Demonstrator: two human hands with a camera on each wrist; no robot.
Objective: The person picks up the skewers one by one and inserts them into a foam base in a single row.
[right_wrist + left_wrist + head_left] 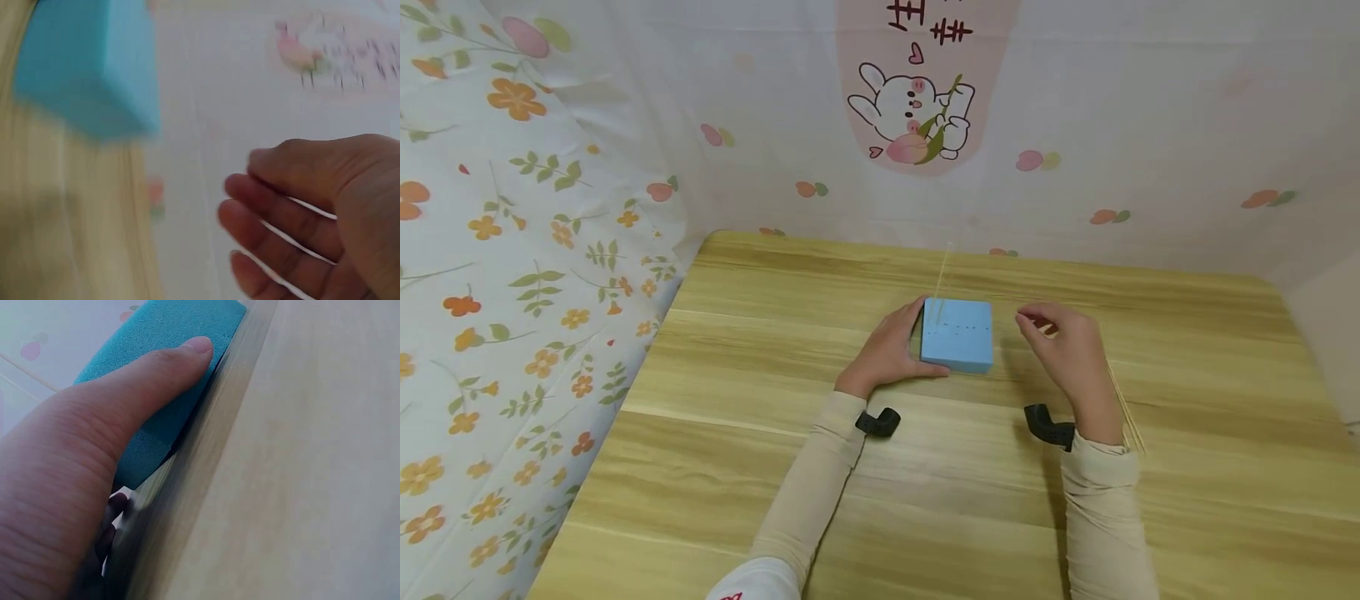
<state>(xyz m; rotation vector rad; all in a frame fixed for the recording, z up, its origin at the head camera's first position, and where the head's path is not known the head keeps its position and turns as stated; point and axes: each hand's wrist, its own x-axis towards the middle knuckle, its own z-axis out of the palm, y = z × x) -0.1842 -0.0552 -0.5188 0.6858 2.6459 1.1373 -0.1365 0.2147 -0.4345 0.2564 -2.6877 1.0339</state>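
Note:
A light blue foam block [957, 335] sits on the table, with a row of small dark holes across its top. Two thin pale sticks [942, 279] stand up from the block's left part. My left hand [887, 348] grips the block from its left side; the thumb [169, 372] lies along the near face, while most of its other fingers are hidden. To the right of the block, my right hand [1063, 346] hovers apart from it. Its fingers [247, 222] are loosely bent, thumb near the index finger, and nothing shows between them.
More thin sticks [1126, 408] lie on the wooden table [970, 483] beside and partly under the right wrist. Behind the table hangs a white printed cloth [760, 108], and a flowered one [527, 292] covers the left side. Black wrist mounts [880, 422] sit on both arms.

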